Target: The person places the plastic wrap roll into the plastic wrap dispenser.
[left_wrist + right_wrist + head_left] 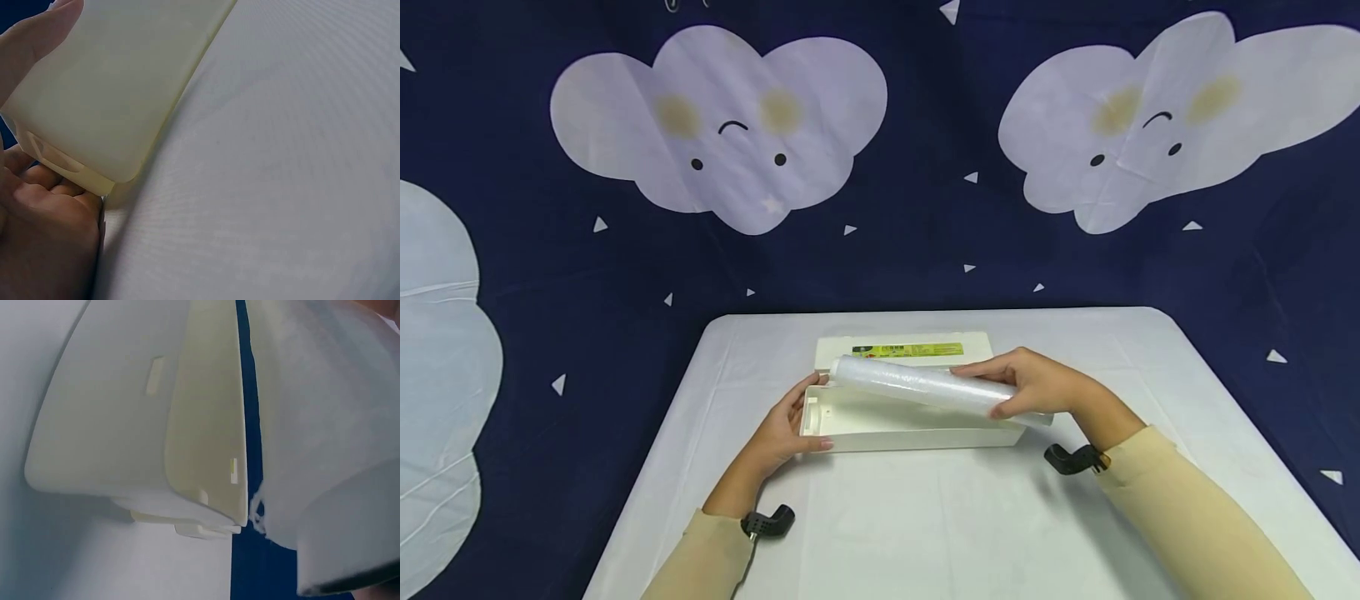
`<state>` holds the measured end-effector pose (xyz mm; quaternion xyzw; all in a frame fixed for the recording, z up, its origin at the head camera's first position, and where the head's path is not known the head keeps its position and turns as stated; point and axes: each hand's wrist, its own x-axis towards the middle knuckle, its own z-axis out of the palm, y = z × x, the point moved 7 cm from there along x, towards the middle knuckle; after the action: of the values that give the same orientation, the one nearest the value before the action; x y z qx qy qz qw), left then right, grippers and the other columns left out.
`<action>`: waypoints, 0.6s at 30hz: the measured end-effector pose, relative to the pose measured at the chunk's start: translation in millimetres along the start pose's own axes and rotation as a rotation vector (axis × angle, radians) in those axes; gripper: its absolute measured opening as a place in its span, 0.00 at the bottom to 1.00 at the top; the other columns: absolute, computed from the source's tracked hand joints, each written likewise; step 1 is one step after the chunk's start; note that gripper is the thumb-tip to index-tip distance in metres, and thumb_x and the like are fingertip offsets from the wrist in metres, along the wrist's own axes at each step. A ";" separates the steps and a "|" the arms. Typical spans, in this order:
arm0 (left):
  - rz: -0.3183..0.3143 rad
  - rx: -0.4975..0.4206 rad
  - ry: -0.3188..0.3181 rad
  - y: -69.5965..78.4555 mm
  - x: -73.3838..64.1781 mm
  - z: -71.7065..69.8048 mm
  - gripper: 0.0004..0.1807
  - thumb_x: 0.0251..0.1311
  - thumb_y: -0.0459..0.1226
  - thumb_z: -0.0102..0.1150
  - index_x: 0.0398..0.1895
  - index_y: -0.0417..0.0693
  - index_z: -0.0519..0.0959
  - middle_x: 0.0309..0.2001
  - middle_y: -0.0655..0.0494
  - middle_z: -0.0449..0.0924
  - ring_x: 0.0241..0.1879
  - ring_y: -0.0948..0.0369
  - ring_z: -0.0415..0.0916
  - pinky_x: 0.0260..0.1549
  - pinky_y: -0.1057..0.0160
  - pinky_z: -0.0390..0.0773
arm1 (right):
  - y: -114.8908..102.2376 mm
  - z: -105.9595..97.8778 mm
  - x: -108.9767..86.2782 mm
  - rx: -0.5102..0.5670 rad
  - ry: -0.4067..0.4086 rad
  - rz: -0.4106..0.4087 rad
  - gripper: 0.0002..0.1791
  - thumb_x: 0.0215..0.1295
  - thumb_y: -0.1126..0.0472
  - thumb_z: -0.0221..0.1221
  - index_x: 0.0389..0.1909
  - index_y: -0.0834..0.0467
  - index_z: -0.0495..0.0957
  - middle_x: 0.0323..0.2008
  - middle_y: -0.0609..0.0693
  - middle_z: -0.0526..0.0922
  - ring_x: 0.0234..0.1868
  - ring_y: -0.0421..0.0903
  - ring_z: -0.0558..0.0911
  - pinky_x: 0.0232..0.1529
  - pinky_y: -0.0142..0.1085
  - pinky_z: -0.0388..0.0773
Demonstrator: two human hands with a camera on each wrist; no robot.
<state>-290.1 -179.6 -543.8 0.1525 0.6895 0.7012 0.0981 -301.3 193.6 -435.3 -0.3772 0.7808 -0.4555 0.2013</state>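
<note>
A white cling film dispenser box sits on the table with its lid swung back. At the box's left end my left hand grips it, thumb on the front and fingers behind; the left wrist view shows this hand around the box end. My right hand holds a roll of cling film near its right end. The roll slants over the box, left end higher and toward the back. In the right wrist view, the roll is apart from the box.
A white cloth covers the table. Behind it hangs a dark blue curtain printed with clouds and triangles. The lid carries a green and yellow label. A black wrist camera is on the left arm, another camera on the right.
</note>
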 end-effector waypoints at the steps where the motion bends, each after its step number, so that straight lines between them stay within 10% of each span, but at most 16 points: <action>1: -0.003 -0.001 0.004 0.1 -0.2 -0.2 0.69 0.35 0.23 0.87 0.84 0.46 0.56 0.80 0.51 0.58 0.79 0.51 0.54 0.70 0.65 0.65 | 1.3 1.3 1.6 0.015 -0.007 0.008 0.42 0.54 0.74 0.76 0.72 0.55 0.78 0.60 0.51 0.85 0.43 0.54 0.84 0.40 0.41 0.87; 18: -0.004 -0.034 0.001 2.2 -1.3 0.3 0.69 0.34 0.20 0.85 0.84 0.43 0.55 0.76 0.41 0.62 0.76 0.46 0.58 0.69 0.62 0.67 | -4.5 13.2 22.4 0.052 -0.105 -0.059 0.42 0.50 0.75 0.74 0.70 0.59 0.79 0.68 0.50 0.78 0.59 0.49 0.81 0.51 0.38 0.84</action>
<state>-288.6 -179.9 -541.7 0.1491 0.6778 0.7128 0.1014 -304.9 167.6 -437.4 -0.4180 0.7455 -0.4611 0.2382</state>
